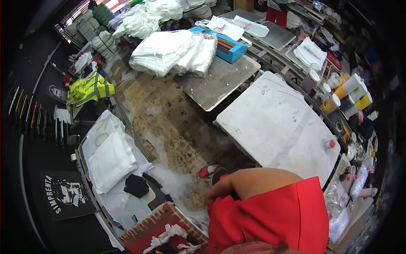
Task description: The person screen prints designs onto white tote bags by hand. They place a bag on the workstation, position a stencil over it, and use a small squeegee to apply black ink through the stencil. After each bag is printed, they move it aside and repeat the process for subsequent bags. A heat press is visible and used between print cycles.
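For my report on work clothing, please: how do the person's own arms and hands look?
One bare arm shows, with a loose, short, red sleeve that has a visible seam. The fingers cannot be made out clearly.

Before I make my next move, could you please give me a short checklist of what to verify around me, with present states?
1. White board free of loose things: not ok; a red-capped jar sits near its right edge.
2. Plastic-wrapped white bundle supported: ok; it rests on the grey board.
3. Black cloth apart from the white fabric: not ok; it lies against the fabric's lower edge.
4. Floor free of scraps: not ok; pale pieces lie on it.
5. Grip of the hand by the red clothing: cannot tell; its fingers are unclear.
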Tool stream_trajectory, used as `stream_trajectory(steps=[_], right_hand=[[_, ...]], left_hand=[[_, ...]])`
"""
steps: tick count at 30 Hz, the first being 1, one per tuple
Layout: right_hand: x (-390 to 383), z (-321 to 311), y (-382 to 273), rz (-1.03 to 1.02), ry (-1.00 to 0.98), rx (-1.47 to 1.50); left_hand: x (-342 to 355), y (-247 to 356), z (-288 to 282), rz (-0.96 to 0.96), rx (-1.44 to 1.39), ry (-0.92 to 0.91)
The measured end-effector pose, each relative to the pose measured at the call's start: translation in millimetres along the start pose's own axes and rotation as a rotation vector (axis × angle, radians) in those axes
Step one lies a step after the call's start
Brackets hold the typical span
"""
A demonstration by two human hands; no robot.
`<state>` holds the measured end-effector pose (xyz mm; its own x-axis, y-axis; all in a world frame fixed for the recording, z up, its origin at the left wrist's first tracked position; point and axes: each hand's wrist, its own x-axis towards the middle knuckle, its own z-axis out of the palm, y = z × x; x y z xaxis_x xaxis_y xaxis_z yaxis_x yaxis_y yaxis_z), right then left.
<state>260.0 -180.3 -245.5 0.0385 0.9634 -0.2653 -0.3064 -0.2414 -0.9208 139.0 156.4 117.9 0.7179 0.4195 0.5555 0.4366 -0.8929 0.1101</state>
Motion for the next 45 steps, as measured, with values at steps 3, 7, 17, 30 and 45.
stream_trajectory(steps=[3, 7, 17, 30, 45], right_hand=[[10.2, -0.8, -6.4, 0.07, 0.011, -0.107], [22.2, -8.5, -11.6, 0.155, -0.013, -0.247], [57.5, -20.3, -31.6, 0.412, -0.256, -0.686], [101.4, -28.2, -51.6, 0.514, -0.563, -1.084], [-127.2, -174.9, -97.5, 0.688, 0.316, -0.476]], left_hand=[[2.9, 8.9, -6.5, -0.043, -0.035, -0.041], [4.1, 16.1, -11.8, -0.03, -0.073, -0.011], [6.4, 8.5, 13.6, -0.136, -0.123, -0.063], [2.8, -9.1, 14.1, -0.176, -0.201, -0.006], [-9.7, -41.2, 27.1, -0.255, -0.128, -0.032]])
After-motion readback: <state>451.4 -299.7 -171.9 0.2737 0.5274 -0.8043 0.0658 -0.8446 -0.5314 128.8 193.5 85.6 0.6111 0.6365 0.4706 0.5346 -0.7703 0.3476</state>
